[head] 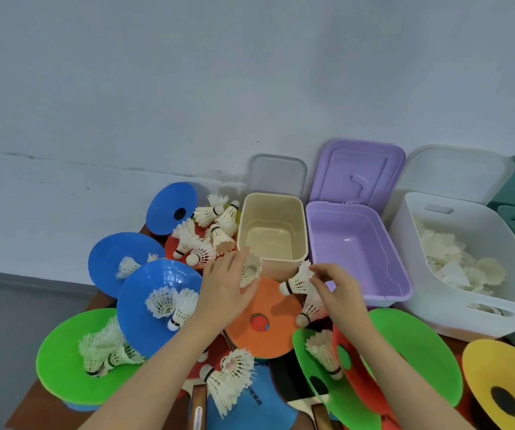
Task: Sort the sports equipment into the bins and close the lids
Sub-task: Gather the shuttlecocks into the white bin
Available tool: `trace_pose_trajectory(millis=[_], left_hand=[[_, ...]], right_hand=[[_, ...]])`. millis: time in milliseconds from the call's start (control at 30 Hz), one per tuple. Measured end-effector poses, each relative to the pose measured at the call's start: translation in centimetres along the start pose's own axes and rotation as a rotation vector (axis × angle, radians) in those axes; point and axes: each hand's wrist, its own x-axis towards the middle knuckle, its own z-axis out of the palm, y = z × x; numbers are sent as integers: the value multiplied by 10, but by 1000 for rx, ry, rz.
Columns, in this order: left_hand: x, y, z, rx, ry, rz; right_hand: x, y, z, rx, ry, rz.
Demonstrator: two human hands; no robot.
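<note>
Just in front of the beige bin [272, 231], the left hand [225, 290] grips a white shuttlecock [250, 271] with curled fingers, feathers pointing toward the bin. Beside it, nearer the purple bin [355, 252], the right hand [338, 288] pinches a second shuttlecock [296, 282] by its feathers, cork pointing left. Both hands sit above an orange disc [262, 324] on the counter. Right of the purple bin, the white bin [455, 262] holds many shuttlecocks. All three lids stand open behind the bins.

Beside the cream plastic bin [271, 226]: three round blue disc cones [171, 207], two green ones [63, 361], and a purple bin [357, 252].
</note>
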Motion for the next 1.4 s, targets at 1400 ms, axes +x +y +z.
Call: trace_pose_trajectory(millis=[1400], left_hand=[[109, 298, 187, 173, -389, 227]], right_hand=[[17, 217, -272, -537, 217, 97]])
